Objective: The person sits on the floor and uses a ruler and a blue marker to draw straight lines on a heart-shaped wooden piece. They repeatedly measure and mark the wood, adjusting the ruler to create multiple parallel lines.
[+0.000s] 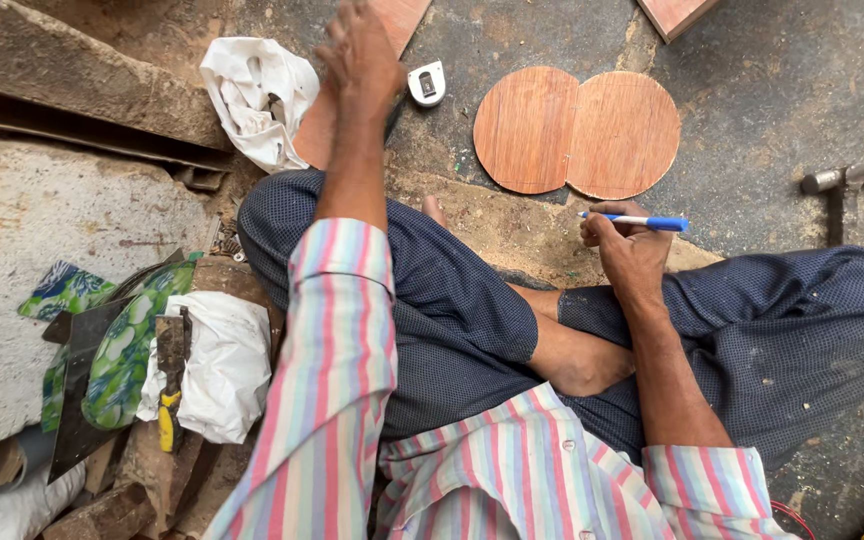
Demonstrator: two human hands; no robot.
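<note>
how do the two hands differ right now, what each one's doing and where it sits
The right hand is closed around a blue and white pen and rests low by the knee; the left hand holds nothing visible and is stretched far forward over a reddish wooden board. The right hand lies near the two round reddish wooden discs; the left hand is beside a small white tape measure. Both are bare, with striped sleeves rolled back.

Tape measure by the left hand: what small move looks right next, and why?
Probably the left hand closes on the tape measure and draws it toward the two round wooden discs. That hand is stretched out, just beside the tape and not yet on it, while the right hand holds a blue pen ready near the discs, which lie overlapping on the ground.
</note>
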